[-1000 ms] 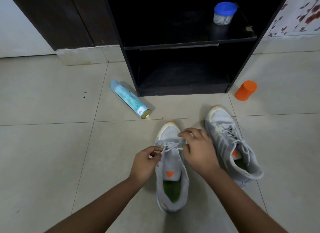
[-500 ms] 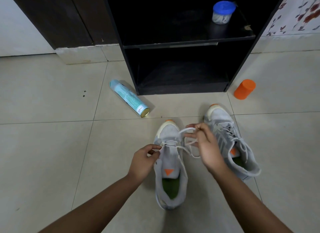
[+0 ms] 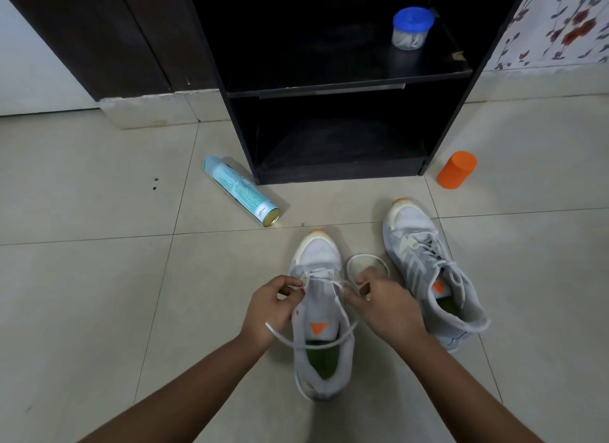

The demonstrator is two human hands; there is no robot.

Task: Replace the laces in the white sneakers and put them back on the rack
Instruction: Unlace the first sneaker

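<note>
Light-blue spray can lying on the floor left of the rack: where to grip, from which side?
Grip the light-blue cylindrical spray can mid-body from above, fingers across its long axis. It lies on its side, so it may roll; the black wooden rack stands close on its right.

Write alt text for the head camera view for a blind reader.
A person's left hand and right hand pinch a white shoelace at the front eyelets of a grey-white mesh sneaker on a tiled floor. A second, laced sneaker stands to its right, before a black wooden rack; a pale blue spray can lies left.
</note>
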